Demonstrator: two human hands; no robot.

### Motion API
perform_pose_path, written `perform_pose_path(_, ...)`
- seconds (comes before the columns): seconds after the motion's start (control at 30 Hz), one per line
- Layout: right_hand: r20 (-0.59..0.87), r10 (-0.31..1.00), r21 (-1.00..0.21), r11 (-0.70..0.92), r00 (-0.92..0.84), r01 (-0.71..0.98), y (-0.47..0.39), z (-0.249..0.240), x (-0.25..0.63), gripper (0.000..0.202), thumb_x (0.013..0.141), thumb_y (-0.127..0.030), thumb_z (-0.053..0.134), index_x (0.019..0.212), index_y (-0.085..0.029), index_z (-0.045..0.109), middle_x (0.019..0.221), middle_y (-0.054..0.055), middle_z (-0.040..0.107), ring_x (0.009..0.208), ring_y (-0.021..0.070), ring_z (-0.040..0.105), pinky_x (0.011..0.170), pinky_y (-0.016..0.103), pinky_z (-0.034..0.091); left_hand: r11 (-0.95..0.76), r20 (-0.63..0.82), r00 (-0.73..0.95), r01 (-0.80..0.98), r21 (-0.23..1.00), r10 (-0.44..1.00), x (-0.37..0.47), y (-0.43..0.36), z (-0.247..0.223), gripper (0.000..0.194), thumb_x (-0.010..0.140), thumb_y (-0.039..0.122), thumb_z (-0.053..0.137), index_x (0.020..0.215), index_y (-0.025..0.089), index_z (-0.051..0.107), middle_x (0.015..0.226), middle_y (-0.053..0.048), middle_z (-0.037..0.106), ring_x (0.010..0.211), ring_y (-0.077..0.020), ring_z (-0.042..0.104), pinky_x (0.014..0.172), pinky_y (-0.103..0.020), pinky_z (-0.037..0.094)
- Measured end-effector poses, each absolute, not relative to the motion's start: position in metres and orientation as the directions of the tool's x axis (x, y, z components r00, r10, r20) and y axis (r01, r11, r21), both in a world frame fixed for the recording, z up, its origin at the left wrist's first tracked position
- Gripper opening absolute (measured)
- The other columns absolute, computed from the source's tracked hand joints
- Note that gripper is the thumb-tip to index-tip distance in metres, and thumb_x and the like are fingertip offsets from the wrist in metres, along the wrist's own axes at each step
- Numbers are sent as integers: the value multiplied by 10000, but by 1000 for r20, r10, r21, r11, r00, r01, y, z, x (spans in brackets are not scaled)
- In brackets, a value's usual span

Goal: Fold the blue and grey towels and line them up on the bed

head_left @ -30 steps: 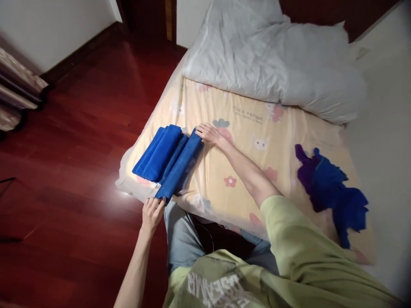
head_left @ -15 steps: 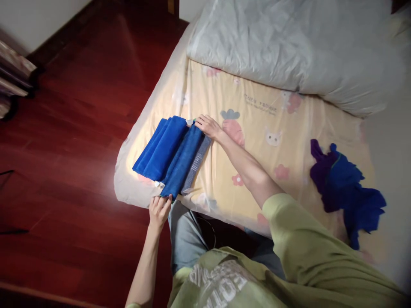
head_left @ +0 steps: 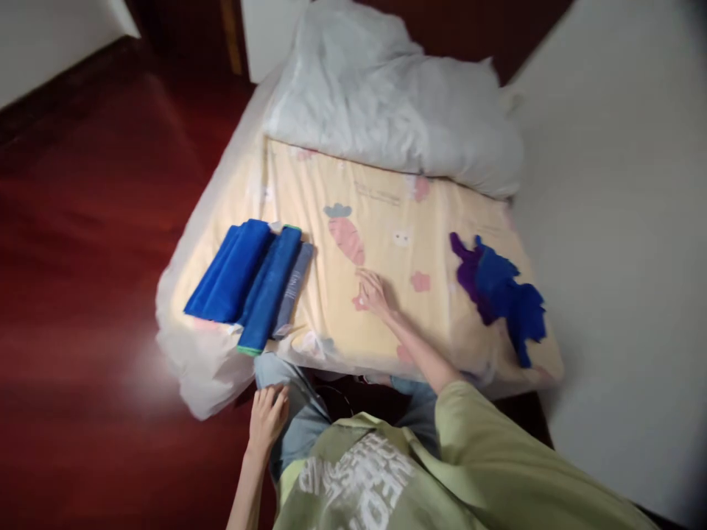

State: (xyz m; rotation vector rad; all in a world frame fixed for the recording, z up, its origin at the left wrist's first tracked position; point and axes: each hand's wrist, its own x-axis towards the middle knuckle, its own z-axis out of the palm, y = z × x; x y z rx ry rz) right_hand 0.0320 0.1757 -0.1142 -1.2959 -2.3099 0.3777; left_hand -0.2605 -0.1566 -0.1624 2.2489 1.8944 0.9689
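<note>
Folded blue cloths (head_left: 232, 272) lie side by side at the left end of the bed, with a darker blue folded one with green edges (head_left: 270, 291) and a grey-blue one (head_left: 294, 289) at their right. My left hand (head_left: 268, 416) is off the bed, by my knee, with nothing in it and its fingers apart and slightly bent. Over the middle of the patterned sheet is my right hand (head_left: 373, 292), empty, fingers loosely spread. A crumpled heap of blue and purple cloths (head_left: 500, 291) rests on the right part of the bed.
A bunched grey-white quilt (head_left: 381, 103) covers the far part of the bed. The yellow sheet (head_left: 331, 324) has carrot and flower prints. Dark red floor (head_left: 82, 294) lies to the left, and a pale wall (head_left: 618, 221) stands at the right.
Both hands have let go of the darker blue folded cloth. My right hand has moved right over the sheet, my left hand down off the bed's edge. The camera view has shifted.
</note>
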Motion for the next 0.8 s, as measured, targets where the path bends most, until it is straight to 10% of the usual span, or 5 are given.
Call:
perform_pose_path(0.37, 198, 913, -534, -204, 356, 821, -72, -140, 297, 375, 928, -327, 475, 1173, -178, 716, 1262, 175, 718, 1267, 329, 626, 1137, 520, 483, -495, 242, 432, 761, 420, 869, -177, -114, -158, 461, 957, 86, 443, 1351, 181, 663, 1517, -127, 565, 1419, -305, 500, 1109, -477, 473)
perform_pose_path(0.8, 196, 607, -551, -582, 770, 599, -4, -88, 476, 402, 869, -203, 486, 1181, -83, 708, 1431, 253, 571, 1359, 307, 499, 1197, 545, 343, -546, 178, 537, 675, 496, 825, -114, -122, -124, 374, 947, 146, 477, 1159, 244, 769, 1370, -116, 679, 1220, -302, 665, 968, -503, 610)
